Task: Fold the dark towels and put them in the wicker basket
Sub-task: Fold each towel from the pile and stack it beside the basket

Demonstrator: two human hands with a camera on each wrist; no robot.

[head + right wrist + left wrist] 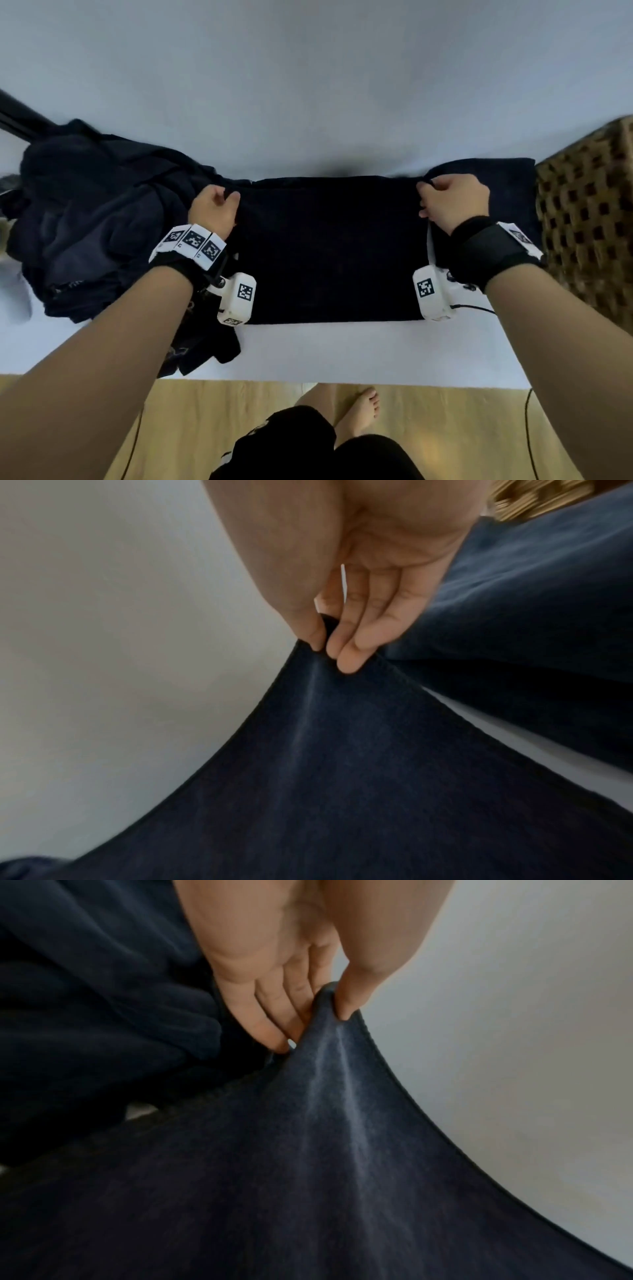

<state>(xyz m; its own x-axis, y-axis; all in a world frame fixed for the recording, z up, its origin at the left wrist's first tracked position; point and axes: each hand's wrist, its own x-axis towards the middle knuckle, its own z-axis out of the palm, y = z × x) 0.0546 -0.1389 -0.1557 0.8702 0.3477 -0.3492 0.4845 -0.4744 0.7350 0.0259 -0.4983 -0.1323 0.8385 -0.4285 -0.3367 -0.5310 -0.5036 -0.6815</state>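
A dark navy terry towel (330, 250) lay spread flat on the white counter (342, 353), its long axis running left to right between the hands. The left hand (214, 212) pinched the far left corner between thumb and fingers (274, 1020); the right hand (452, 202) pinched the far right corner the same way. Both held corners lay on the edge away from the person, so the fold probably called for drawing that edge toward the near one. A heap of unfolded dark towels (99, 212) sat to the left, and the brown woven wicker basket (589, 219) stood at the right, nearer the right hand.
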